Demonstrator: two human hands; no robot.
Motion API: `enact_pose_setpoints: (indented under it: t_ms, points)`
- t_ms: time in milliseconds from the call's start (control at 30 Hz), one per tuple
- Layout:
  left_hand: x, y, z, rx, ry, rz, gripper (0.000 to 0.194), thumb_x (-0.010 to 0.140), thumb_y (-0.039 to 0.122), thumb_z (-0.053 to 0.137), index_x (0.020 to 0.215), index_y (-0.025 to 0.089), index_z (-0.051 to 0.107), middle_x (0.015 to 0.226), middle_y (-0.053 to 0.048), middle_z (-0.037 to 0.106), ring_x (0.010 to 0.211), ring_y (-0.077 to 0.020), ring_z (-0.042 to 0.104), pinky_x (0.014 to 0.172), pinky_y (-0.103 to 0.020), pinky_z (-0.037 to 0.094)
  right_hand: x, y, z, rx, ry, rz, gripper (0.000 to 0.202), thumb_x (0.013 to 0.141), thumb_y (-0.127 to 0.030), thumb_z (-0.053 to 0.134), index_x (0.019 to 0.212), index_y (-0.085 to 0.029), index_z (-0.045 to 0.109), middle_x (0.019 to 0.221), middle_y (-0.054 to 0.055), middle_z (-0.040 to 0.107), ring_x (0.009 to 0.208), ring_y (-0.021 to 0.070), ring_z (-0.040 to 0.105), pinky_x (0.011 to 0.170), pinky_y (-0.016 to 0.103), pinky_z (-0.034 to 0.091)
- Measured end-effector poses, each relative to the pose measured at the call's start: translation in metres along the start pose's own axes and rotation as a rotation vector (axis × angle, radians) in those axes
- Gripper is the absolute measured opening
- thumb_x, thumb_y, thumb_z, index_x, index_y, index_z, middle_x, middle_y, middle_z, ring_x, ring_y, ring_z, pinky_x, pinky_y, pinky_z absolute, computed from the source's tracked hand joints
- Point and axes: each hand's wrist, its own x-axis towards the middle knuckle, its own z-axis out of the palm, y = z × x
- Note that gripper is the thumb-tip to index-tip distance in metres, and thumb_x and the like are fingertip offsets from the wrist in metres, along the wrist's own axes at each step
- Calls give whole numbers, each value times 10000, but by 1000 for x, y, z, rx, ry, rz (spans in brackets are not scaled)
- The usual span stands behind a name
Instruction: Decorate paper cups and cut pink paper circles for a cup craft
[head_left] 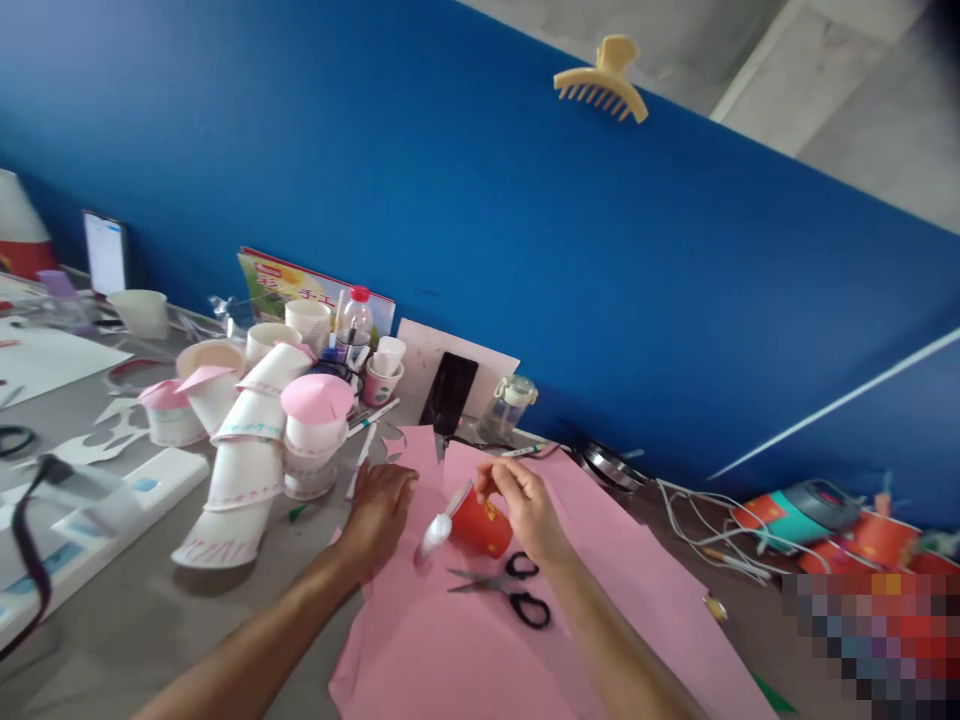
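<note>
My right hand [525,508] is at the rim of a red paper cup [482,522] with yellow marks, which lies tilted. Its thumb and fingertips are pinched together; what is between them, if anything, is too small to make out. My left hand [381,512] rests back up at the left edge of the pink paper [442,650], its fingertips hidden beneath it. Between the hands, a small white-capped glue bottle [433,538] stands out blurred beside the cup. Black-handled scissors [501,583] lie with blades apart on the pink paper, just below the cup.
Left of my hands stand stacked white paper cups [244,470] and a cup figure with a pink top [317,400]. A dark phone [448,393] and a glass jar [508,408] are by the blue partition [450,180]. White cables [705,530] lie right.
</note>
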Motion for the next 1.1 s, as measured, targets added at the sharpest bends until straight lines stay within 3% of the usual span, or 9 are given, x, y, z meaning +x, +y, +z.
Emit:
enact_pose_setpoints:
  t_ms: [67,133,200,300,500,600,767,900,1100]
  points:
    - [1,-5,2,13,9,-9,292,927,234,374,974,236,662,1003,-63,731,1039,-259,629,1102,-568,277,-9,6,-7,-137,-16,-26,256,929,-366,494,906,-182,671,822,65,674,777,201,653,758,359,544]
    - [2,-8,3,24,12,-8,258,902,236,415,982,223,660,1016,-74,729,1039,-266,626,1112,-581,250,-14,9,-13,-308,-24,-55,225,860,-289,581,1036,-182,671,1050,106,678,1032,248,631,945,418,496]
    - [3,-10,3,33,10,-3,256,890,246,430,1004,220,657,1017,-77,728,1045,-274,626,1110,-591,245,-17,10,-17,-462,-74,11,497,768,-243,680,1253,-182,591,1298,139,592,1250,293,524,1079,468,399]
    - [2,-11,2,40,2,12,242,876,272,451,1000,231,655,1031,-72,727,1045,-279,631,1107,-585,254,-20,14,-19,-622,-182,132,843,675,-234,779,1438,-181,425,1463,174,458,1364,348,413,1113,513,358]
    - [3,-12,3,44,-1,19,238,864,269,469,1010,226,651,1032,-71,725,1039,-283,635,1105,-592,260,-18,33,-21,-622,-176,156,816,698,-163,759,1439,-200,420,1315,173,607,1215,358,571,1033,530,434]
    - [4,-11,3,38,11,17,241,862,276,470,1019,224,646,1036,-71,722,1038,-282,636,1101,-593,274,-12,37,-25,-421,-128,155,744,723,-119,689,1415,-196,426,1409,139,534,1297,295,511,1090,467,403]
    - [4,-5,1,-16,36,60,284,876,272,462,1114,206,603,1137,-100,684,1108,-278,604,1068,-530,369,-6,39,-25,-253,-131,4,688,698,-46,626,1348,-220,481,1391,93,534,1309,254,486,1126,437,358]
    - [3,-1,-2,-130,25,74,348,909,315,453,1220,190,546,1238,-132,620,1188,-266,559,1020,-447,445,-7,44,-21,-393,-142,-75,672,713,-59,635,1353,-217,501,1350,114,530,1283,274,485,1117,466,365]
    - [3,-3,0,-214,-27,12,391,921,352,460,1279,201,505,1310,-134,582,1245,-269,531,1058,-469,425,-9,50,-17,-693,-76,-209,628,762,-208,706,1363,-227,527,1207,131,526,1140,312,515,1042,514,431]
